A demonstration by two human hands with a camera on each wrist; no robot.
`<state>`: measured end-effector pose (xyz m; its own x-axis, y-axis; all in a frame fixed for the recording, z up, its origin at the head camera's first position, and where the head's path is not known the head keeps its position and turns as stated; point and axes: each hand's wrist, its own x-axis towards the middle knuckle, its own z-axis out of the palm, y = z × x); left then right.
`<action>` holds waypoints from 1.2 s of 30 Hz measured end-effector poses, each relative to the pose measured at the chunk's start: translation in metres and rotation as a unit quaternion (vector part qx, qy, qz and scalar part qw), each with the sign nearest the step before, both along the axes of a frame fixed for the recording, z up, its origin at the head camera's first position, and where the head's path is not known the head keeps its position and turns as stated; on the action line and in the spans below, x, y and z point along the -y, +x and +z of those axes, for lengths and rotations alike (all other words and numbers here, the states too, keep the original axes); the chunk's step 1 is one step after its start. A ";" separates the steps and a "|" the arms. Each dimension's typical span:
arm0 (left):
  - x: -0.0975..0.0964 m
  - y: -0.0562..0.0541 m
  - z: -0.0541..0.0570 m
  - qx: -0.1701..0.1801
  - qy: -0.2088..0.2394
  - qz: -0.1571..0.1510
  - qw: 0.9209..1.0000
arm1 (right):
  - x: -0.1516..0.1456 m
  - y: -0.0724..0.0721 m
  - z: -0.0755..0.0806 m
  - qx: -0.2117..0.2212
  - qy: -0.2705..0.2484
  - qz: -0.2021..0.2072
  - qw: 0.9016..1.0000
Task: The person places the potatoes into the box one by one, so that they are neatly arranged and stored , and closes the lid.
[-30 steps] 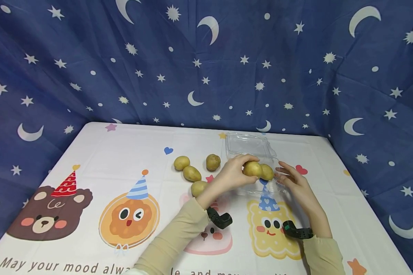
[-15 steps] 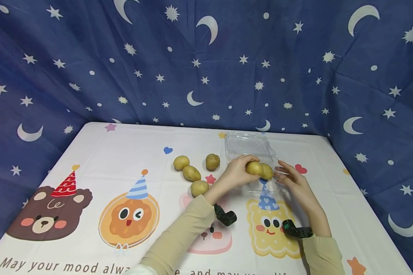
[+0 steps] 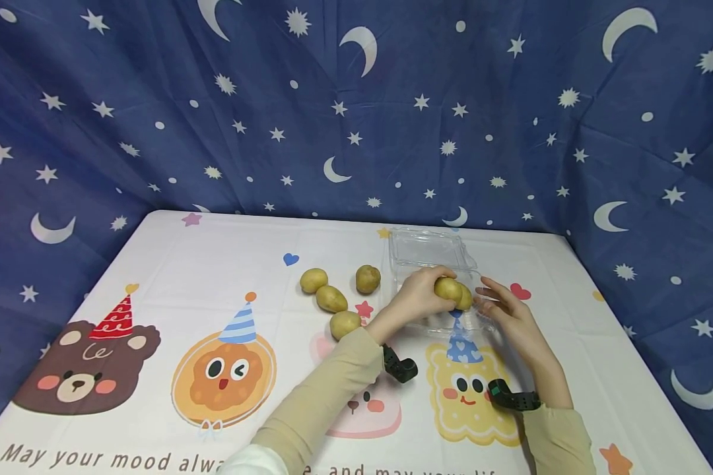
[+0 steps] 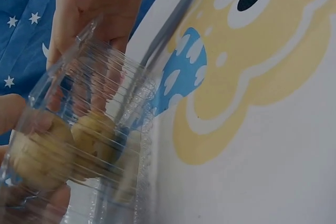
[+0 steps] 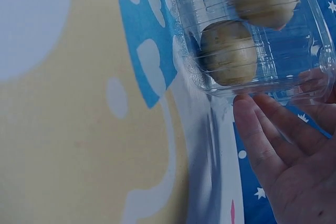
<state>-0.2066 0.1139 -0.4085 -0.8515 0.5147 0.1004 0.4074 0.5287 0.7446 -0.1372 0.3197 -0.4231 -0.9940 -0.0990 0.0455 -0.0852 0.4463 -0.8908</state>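
Observation:
Fingers and thumb of my left hand (image 3: 420,295) grip a yellow potato (image 3: 448,289) inside the right part of a clear plastic clamshell box (image 3: 416,326). A second potato (image 3: 466,298) lies in the box just right of it, partly covered by the held one in the head view. My right hand (image 3: 513,316) rests against the box's right end wall with its fingers extended. In the right wrist view, its fingertips touch the clear wall close by the second potato (image 5: 229,53). The box's lid (image 3: 428,249) lies folded open toward the back.
Several loose potatoes lie left of the box, among them one near my left sleeve (image 3: 344,324) and a browner one (image 3: 368,280). A printed white cloth (image 3: 125,251) covers the table. Behind it hangs a blue curtain (image 3: 309,165) with moons and stars.
My left hand has moved a little to the right inside the box with its potato, which now overlaps the second one more. The right hand has stayed put.

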 end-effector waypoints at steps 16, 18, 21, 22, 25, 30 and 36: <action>-0.004 -0.006 -0.002 0.008 -0.013 0.039 0.999 | 0.002 0.002 0.000 -0.003 -0.002 0.000 1.000; -0.004 -0.006 -0.002 0.012 -0.013 0.045 0.999 | 0.002 0.002 0.001 -0.002 0.001 -0.002 1.000; -0.004 -0.006 -0.002 0.021 -0.012 0.054 0.998 | 0.002 0.001 0.001 0.003 0.007 -0.004 1.000; -0.004 -0.005 -0.002 0.025 -0.011 0.059 0.998 | 0.002 0.001 0.001 0.004 0.009 -0.005 1.000; -0.003 -0.004 -0.002 0.037 -0.013 0.070 0.997 | 0.002 0.001 0.001 0.007 0.009 -0.006 1.000; -0.001 -0.002 -0.005 0.038 -0.022 0.073 0.996 | 0.002 0.002 0.001 0.008 0.006 -0.006 1.000; -0.001 -0.002 -0.007 0.009 -0.045 0.068 0.997 | 0.003 0.002 0.003 0.020 0.016 -0.012 1.000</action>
<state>-0.2090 0.1146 -0.4151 -0.9150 0.4011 0.0436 0.3151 0.6428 0.6983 -0.1353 0.3167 -0.4197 -0.9971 -0.0757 0.0020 -0.0379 0.4755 -0.8789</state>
